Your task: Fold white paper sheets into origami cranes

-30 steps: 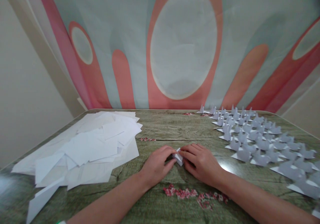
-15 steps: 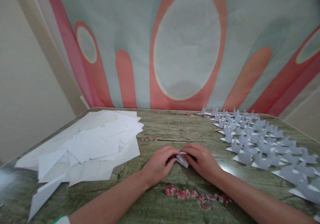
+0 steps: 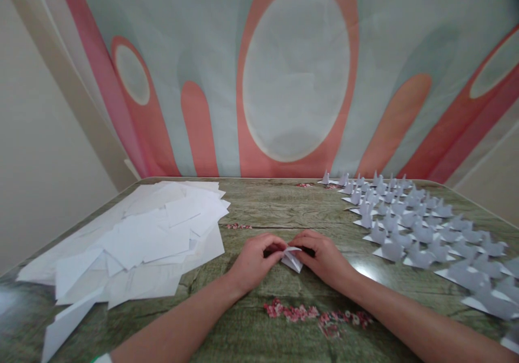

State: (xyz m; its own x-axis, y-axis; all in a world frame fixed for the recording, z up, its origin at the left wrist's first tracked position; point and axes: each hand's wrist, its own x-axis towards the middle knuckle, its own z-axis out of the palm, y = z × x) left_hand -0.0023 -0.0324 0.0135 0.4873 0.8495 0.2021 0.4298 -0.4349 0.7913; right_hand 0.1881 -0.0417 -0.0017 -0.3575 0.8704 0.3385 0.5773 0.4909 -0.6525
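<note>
A small piece of folded white paper [image 3: 292, 261] is held between my two hands, low over the middle of the table. My left hand [image 3: 259, 256] pinches its left side between thumb and fingers. From the right, my right hand [image 3: 320, 255] grips the upper right side in the same way. The paper's lower corner points toward me, and a raised flap shows between the thumbs. My fingers cover its far edge and both side edges.
A spread pile of white paper sheets [image 3: 146, 238] covers the table's left side. Many folded paper birds [image 3: 391, 250] stand in rows on the right. The wood-patterned table [image 3: 267, 200] bears pink flower prints [image 3: 295, 312]. Behind it hangs a patterned backdrop [image 3: 295, 71].
The folded paper's flap shows more openly between my thumbs. Both hands keep hold of it with only slight finger movement. The whole view has shifted a little.
</note>
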